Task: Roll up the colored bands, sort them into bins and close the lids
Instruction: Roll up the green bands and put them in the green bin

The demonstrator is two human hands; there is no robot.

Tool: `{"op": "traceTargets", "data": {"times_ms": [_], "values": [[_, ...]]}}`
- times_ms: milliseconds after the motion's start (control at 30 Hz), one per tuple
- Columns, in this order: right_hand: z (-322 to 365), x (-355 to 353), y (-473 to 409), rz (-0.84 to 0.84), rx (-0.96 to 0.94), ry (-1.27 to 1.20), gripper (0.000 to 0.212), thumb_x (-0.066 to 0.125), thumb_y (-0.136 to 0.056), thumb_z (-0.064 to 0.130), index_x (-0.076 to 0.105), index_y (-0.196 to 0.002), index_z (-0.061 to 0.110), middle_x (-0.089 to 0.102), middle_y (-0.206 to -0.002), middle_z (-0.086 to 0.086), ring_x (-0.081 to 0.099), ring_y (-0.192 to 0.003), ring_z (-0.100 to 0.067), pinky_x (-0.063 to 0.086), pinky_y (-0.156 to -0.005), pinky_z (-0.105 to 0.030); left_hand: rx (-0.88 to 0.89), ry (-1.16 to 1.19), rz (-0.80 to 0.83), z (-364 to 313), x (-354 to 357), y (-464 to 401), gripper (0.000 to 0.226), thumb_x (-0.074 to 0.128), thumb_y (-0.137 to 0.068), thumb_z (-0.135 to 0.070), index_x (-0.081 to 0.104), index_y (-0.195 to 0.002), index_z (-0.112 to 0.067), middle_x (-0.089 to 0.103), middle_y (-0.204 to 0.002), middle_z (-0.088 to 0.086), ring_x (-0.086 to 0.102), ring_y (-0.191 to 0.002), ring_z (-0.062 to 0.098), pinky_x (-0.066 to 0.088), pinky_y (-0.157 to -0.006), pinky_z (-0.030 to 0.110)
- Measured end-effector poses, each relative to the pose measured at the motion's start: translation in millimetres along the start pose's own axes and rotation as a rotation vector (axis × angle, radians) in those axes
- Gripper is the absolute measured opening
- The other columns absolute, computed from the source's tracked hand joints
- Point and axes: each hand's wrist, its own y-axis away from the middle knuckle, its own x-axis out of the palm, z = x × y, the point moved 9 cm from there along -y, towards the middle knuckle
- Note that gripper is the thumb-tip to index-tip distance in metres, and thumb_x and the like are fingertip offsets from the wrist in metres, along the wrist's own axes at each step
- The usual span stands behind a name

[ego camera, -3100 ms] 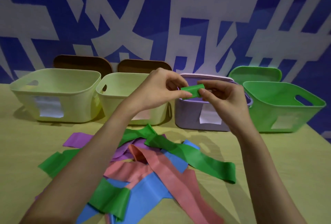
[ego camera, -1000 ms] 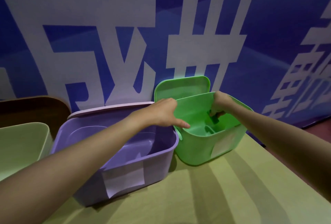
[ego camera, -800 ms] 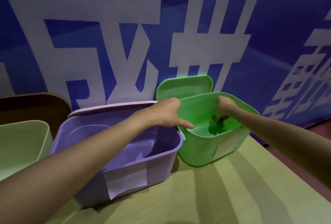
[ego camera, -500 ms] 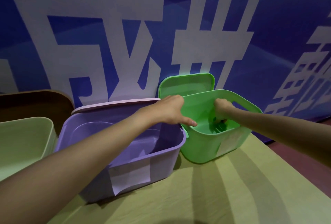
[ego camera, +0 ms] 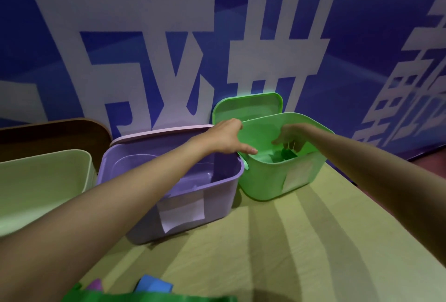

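Green roll (ego camera: 286, 154) | in green bin (ego camera: 270, 181) | beneath right hand (ego camera: 290, 136), fingers loose

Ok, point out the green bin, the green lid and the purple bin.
green bin (ego camera: 272, 181): head view, front wall.
green lid (ego camera: 248, 107): head view, inner face, behind the bin.
purple bin (ego camera: 217, 195): head view, front wall.
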Motion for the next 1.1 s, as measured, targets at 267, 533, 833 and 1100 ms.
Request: {"op": "traceTargets", "data": {"times_ms": [267, 533, 833, 1100], "values": [[46, -31, 93, -0.304, -0.303, -0.415, 0.046, 0.053, -0.098, 0.028, 0.056, -0.118, -0.013, 0.059, -0.09, -0.017, 0.055, -0.078, -0.025, 0.053, -0.07, -0.037, 0.031, 0.032, -0.429, -2, -43, 67, 0.046, 0.061, -0.091, -0.034, 0.053, -0.129, -0.008, 0.054, -0.132, 0.011, 0.053, -0.117, 0.026, 0.038, -0.103, 0.04], [67, 11, 253, -0.645, -0.76, -0.778, 0.023, 0.055, -0.096, 0.016, 0.064, -0.111, 0.001, 0.068, -0.104, -0.013, 0.065, -0.095, -0.022, 0.055, -0.086, -0.038, 0.044, 0.232, -0.738, 37, -54, 207, 0.021, 0.06, -0.085, -0.017, 0.067, -0.103, -0.009, 0.069, -0.101, 0.004, 0.063, -0.097, 0.02, 0.049, -0.089, 0.035], [53, 166, 302, -0.455, -0.773, -0.642, 0.017, 0.065, -0.089, 0.011, 0.068, -0.105, 0.005, 0.07, -0.095, -0.006, 0.066, -0.087, -0.018, 0.056, -0.081, -0.042, -0.122, 0.277, -0.504, 76, 3, 322, 0.009, 0.068, -0.082, -0.007, 0.072, -0.089, -0.012, 0.071, -0.085, -0.001, 0.059, -0.077, 0.003, 0.039, -0.071, 0.007], [26, 226, 294, -0.498, -0.431, -0.267, 0.045, 0.06, -0.093, 0.032, 0.057, -0.116, -0.007, 0.061, -0.111, -0.026, 0.055, -0.106, -0.041, 0.044, -0.087, -0.043, -0.303, 0.297, -0.477, 112, 37, 380, 0.011, 0.066, -0.084, -0.007, 0.073, -0.092, -0.012, 0.071, -0.09, -0.003, 0.063, -0.084, 0.007, 0.041, -0.074, 0.008]]}}
